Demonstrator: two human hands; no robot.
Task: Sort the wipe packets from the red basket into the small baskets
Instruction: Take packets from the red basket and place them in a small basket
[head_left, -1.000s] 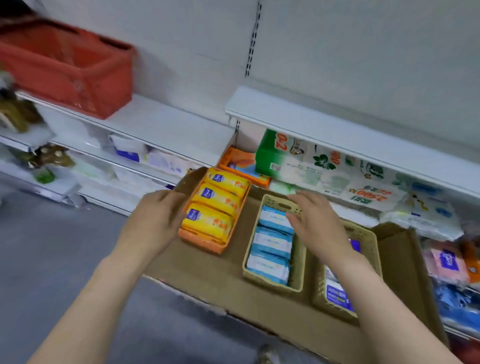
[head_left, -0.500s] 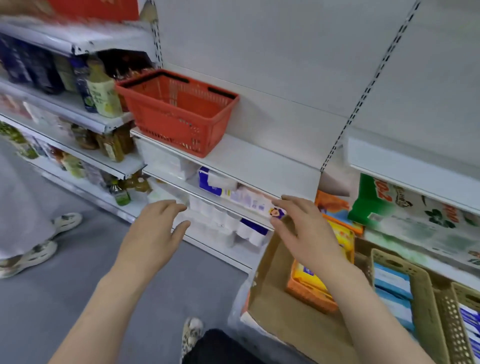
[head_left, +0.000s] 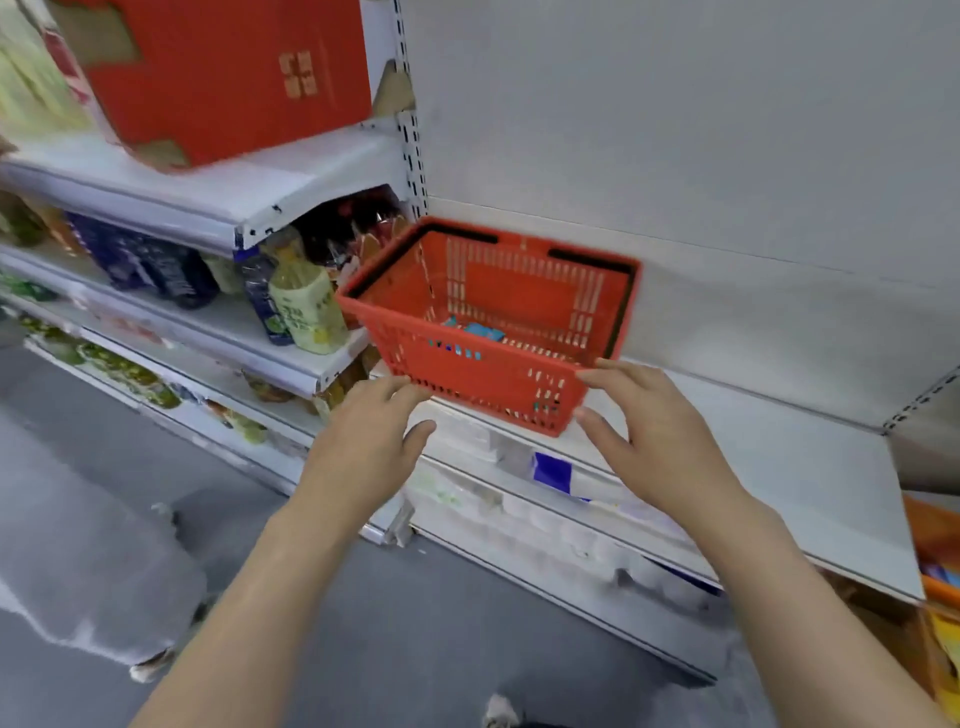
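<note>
Head view: the red basket (head_left: 488, 325) is seen standing on a white shelf (head_left: 753, 441), just beside some bottles (head_left: 304, 306) on the neighbouring shelf. Both hands are raised before it with fingers spread and nothing held: the left hand (head_left: 371, 441) is near the basket's lower left corner, the right hand (head_left: 657, 436) near its lower right corner, and whether either fingertip touches the plastic cannot be told. At least one blue packet (head_left: 480, 330) is seen lying on the basket's floor; how many remain is blurred. The small baskets are mostly out of frame, only an orange edge (head_left: 935, 545) being seen at far right. The basket is judged rigid, light and nearly empty, best taken by its two side walls or rim. The packets are judged soft, light and slick-wrapped, best pinched across their flat faces.
</note>
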